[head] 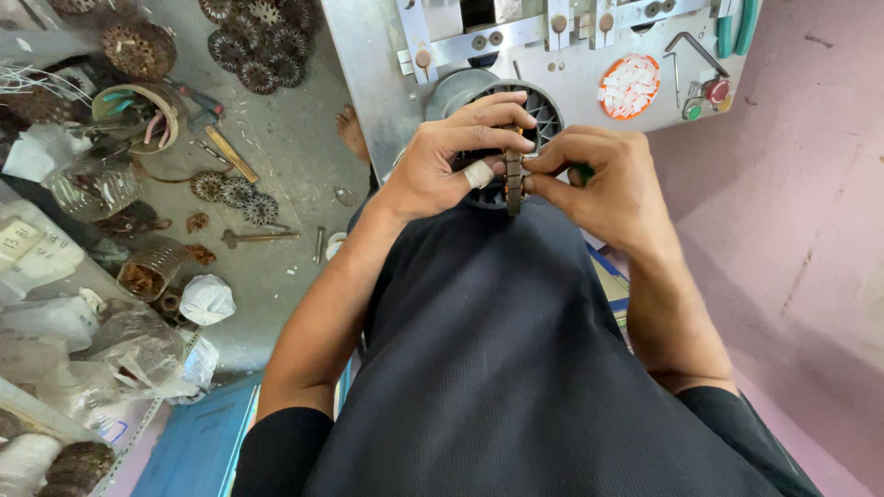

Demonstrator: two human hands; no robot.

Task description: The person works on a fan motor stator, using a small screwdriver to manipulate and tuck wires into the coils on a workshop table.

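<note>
Both my hands meet in front of my chest over a round slotted metal stator core (543, 106) seated on a grey machine plate (368, 74). My left hand (451, 156), with white tape on the thumb, and my right hand (599, 179) pinch a narrow brown toothed core piece (513, 179) held edge-on between the fingertips. My dark shirt hides the lower part of the round core.
The machine plate carries a dish of white paper slips (629, 86), red and green buttons (707, 98), a hex key and green-handled pliers. The floor at left holds several rusty round cores (258, 41), plastic bags, a brown strip and a bare foot (351, 132). A pink wall stands at right.
</note>
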